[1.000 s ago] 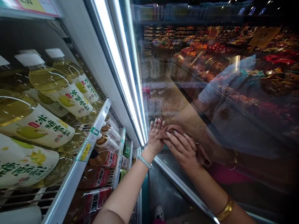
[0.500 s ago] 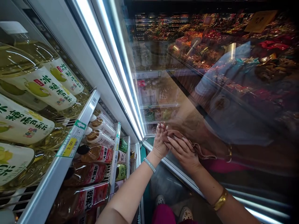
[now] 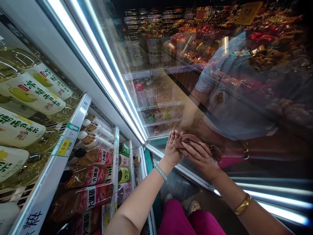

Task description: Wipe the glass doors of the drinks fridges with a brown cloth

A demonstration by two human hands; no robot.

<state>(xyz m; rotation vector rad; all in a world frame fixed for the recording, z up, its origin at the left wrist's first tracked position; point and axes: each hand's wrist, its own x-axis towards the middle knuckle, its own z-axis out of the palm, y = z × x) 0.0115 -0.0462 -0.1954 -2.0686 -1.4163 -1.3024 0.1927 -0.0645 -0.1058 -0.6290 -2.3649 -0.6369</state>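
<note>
A brown cloth is pressed against the glass door near its lower edge. My right hand lies over the cloth, fingers stretched across it, holding it to the pane. Bunched folds of the cloth stick out past my right fingers. Just to the left, my left hand rests on the glass with its fingers extended; its thumb side meets the cloth. A pale bangle circles my left wrist and a gold one my right.
Left of the door stand cooler shelves with large pear-drink bottles and red-labelled tea bottles. A bright light strip runs along the cooler frame. Store displays and a person's reflection show in the glass. My shoes are on the floor below.
Both hands and the cloth have shifted slightly right along the pane. The cloth looks more bunched under my right hand. The camera view has turned a little.
</note>
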